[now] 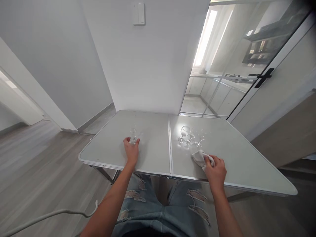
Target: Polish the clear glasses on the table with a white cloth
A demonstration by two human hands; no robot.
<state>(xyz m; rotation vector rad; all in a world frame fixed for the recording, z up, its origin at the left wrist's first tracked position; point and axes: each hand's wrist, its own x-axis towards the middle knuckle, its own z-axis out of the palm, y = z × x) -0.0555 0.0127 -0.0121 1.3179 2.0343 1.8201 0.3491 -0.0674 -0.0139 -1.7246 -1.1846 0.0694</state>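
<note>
On the left half of the folding table (153, 154), my left hand (131, 150) has its thumb and fingers around the foot of a clear wine glass (133, 135). The glass is faint against the pale top, and I cannot tell whether another stands right behind it. My right hand (216, 169) pinches a folded white cloth (199, 158) over the near part of the right half. Beyond the cloth several clear stemmed glasses stand upright close together, among them a round-bowled glass (184, 132) and a glass with a broad foot (189, 142).
A metal seam (169, 141) divides the tabletop. The far edge meets a white wall (153, 65) with a switch (139, 13). To the right is a glass door (222, 65) with a black handle (264, 78). A pale cable (61, 211) shows at lower left.
</note>
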